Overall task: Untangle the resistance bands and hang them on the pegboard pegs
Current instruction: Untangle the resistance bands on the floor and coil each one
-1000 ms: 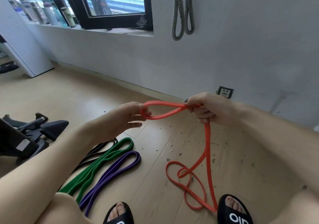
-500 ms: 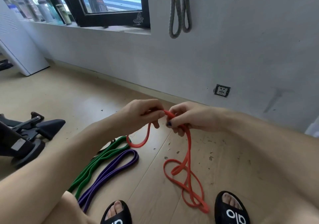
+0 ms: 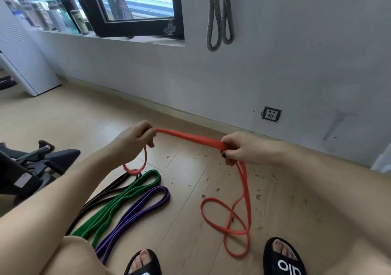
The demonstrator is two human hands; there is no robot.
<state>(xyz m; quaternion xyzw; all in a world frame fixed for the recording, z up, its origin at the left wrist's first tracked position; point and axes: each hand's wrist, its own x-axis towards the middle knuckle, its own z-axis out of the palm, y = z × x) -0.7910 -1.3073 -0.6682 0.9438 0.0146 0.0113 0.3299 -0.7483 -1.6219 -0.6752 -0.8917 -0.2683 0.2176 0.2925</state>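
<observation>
Orange band (image 3: 190, 137) spans taut between your left hand (image 3: 135, 139) and right hand (image 3: 239, 151), both pinching it; its slack loops on the floor (image 3: 182, 190). Green band (image 3: 127, 198), purple band (image 3: 139, 209) and black band (image 3: 105, 192) lie beside it; a grey band (image 3: 220, 14) hangs on the wall.

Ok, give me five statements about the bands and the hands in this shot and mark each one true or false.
1. Both hands grip the orange band. True: the left hand and the right hand hold a stretch of it between them.
2. The green band hangs on the wall. False: it lies on the floor; a grey band hangs on the wall.
3. The purple band lies beside the green band. True.
4. The orange band is wholly off the floor. False: its lower loops lie on the floor by the right foot.
5. The black band is in the right hand. False: it lies on the floor, left of the green band.
</observation>
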